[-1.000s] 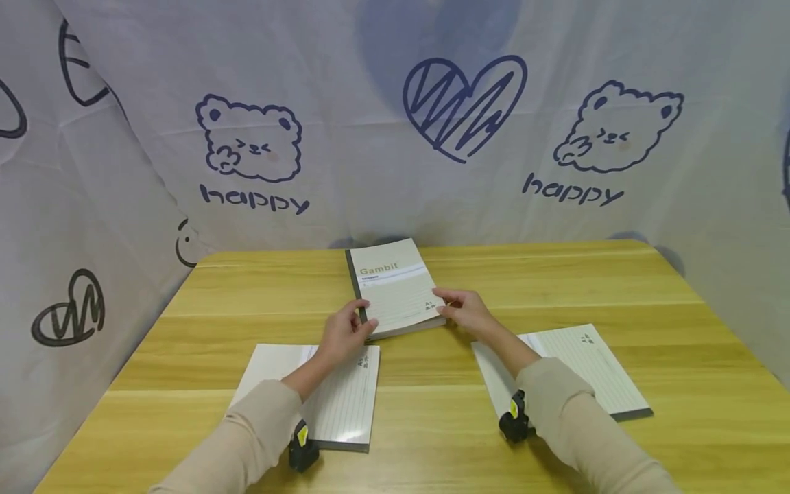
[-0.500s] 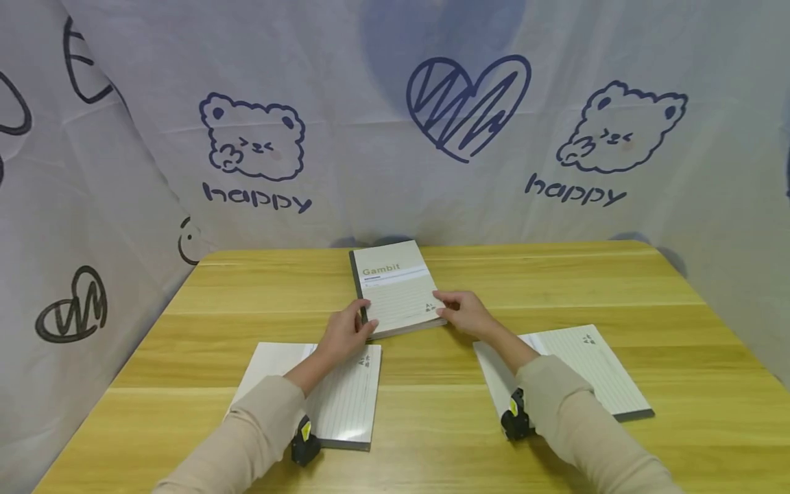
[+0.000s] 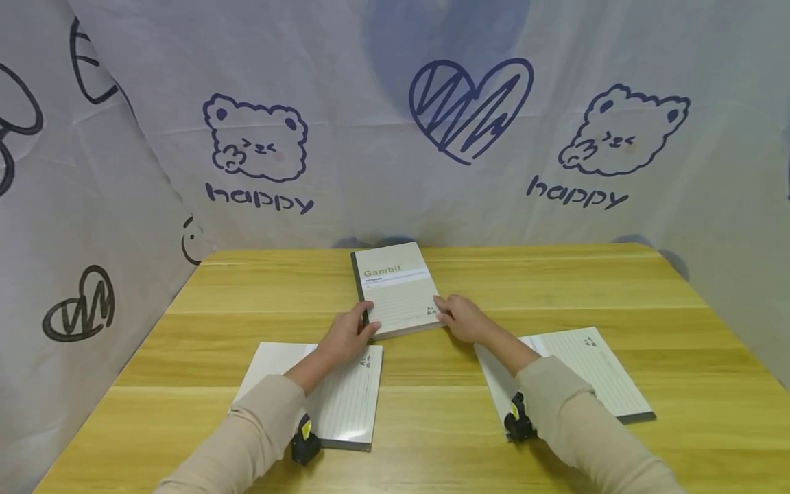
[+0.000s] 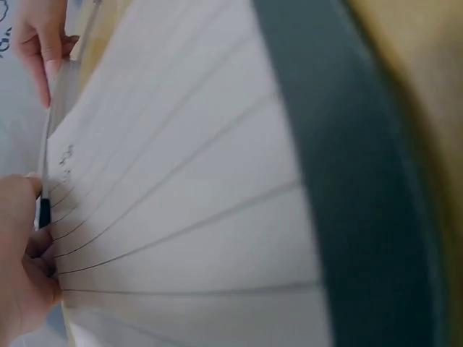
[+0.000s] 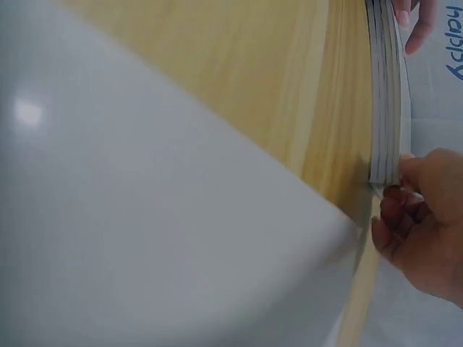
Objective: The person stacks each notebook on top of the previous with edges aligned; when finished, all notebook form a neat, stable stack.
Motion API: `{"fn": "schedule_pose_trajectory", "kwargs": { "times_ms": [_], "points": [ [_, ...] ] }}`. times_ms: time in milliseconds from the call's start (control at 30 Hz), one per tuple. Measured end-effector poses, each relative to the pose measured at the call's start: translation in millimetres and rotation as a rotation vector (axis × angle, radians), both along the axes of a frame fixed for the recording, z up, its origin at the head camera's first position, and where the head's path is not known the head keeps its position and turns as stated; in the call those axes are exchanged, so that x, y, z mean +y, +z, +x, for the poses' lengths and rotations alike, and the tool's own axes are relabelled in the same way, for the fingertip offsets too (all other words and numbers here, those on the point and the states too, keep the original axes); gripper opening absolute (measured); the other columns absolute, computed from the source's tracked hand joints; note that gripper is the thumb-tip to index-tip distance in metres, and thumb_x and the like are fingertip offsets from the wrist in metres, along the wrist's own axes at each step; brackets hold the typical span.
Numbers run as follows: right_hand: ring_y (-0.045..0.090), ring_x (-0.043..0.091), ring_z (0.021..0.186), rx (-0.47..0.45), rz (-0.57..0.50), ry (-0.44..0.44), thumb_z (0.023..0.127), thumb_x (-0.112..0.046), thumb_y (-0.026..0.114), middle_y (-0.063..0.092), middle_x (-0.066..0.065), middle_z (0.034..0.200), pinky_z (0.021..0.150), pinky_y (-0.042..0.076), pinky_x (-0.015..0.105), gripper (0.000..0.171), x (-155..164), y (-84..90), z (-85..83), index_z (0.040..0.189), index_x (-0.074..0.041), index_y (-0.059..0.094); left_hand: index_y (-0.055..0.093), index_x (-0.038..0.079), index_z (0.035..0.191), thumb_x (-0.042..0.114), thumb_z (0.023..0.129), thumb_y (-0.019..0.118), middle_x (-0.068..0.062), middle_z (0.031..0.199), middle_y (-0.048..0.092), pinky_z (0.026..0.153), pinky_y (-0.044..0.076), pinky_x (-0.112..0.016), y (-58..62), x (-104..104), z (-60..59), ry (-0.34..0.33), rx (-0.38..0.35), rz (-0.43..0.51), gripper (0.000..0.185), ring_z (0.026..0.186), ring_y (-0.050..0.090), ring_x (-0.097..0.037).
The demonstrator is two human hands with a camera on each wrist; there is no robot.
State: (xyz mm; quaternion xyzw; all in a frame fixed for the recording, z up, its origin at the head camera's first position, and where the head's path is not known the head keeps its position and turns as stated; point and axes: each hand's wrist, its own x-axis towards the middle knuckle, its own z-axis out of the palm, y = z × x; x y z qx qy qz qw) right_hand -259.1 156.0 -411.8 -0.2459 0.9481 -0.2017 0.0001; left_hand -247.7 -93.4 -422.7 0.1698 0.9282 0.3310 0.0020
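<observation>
A stack of cream "Gambit" notebooks (image 3: 395,288) with dark spines lies at the table's middle, far side. My left hand (image 3: 360,325) pinches its near left corner, thumb on the cover. My right hand (image 3: 447,313) holds the near right corner with curled fingers. The right wrist view shows the stack's layered edge (image 5: 386,94) with my right hand (image 5: 405,199) at its corner and fingertips of the left hand (image 5: 412,22) beyond. In the left wrist view my left hand (image 4: 32,238) sits at the lower left.
Two single lined notebooks lie flat near me, one on the left (image 3: 342,405) under my left forearm and one on the right (image 3: 592,367) under my right forearm. The wooden table (image 3: 555,281) is backed by a printed cloth wall (image 3: 395,137) behind and at both sides.
My right hand has drawn in closer against the stack's near right corner. The stack has turned very slightly. My left hand has stayed at its corner.
</observation>
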Motion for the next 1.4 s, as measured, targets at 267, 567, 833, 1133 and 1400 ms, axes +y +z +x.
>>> {"fn": "schedule_pose_trajectory", "kwargs": {
  "times_ms": [267,567,833,1133,1400],
  "points": [
    [0.055,0.021,0.072,0.424,-0.183,-0.111,0.082,-0.010,0.069,0.059,0.013,0.084,0.059,0.049,0.030,0.028,-16.4,20.8,13.2,0.108,0.002,0.067,0.037,-0.002,0.137,0.023,0.095,0.052,-0.002,0.067,0.053,0.053,0.040,-0.024,17.7,-26.4,8.8,-0.017,0.129,-0.085,0.051,0.057,0.046,-0.011],
    [0.059,0.020,0.076,0.247,-0.284,0.087,0.086,-0.009,0.064,0.062,0.014,0.091,0.068,0.052,0.027,0.031,-46.3,11.2,33.8,0.114,0.005,0.063,0.039,-0.003,0.137,0.022,0.095,0.053,-0.010,0.085,0.056,0.061,0.044,-0.029,17.7,-78.9,24.8,0.129,0.190,-0.114,0.051,0.074,0.053,-0.019],
    [0.053,0.013,0.076,0.117,-0.311,0.127,0.089,-0.014,0.061,0.062,0.012,0.097,0.067,0.046,0.021,0.033,-68.9,-7.0,48.4,0.118,0.001,0.061,0.034,-0.004,0.139,0.021,0.094,0.052,-0.015,0.094,0.054,0.065,0.044,-0.034,7.8,-115.6,39.7,0.224,0.168,-0.153,0.055,0.080,0.052,-0.023],
    [0.055,0.018,0.087,0.134,-0.194,0.189,0.088,-0.022,0.063,0.063,0.011,0.103,0.077,0.047,0.028,0.037,-90.1,-14.8,55.4,0.118,-0.001,0.062,0.033,-0.010,0.135,0.023,0.092,0.052,-0.035,0.118,0.046,0.090,0.042,-0.056,-0.6,-132.8,56.5,0.312,0.112,-0.246,0.058,0.108,0.048,-0.046],
    [0.042,0.014,0.077,0.151,-0.085,0.216,0.077,-0.039,0.070,0.055,0.009,0.094,0.070,0.035,0.022,0.053,-101.0,-18.4,55.4,0.120,-0.007,0.063,0.035,-0.015,0.131,0.026,0.092,0.052,-0.037,0.110,0.048,0.085,0.044,-0.055,-2.3,-132.5,63.6,0.331,0.066,-0.302,0.059,0.100,0.051,-0.046]
  ]
}}
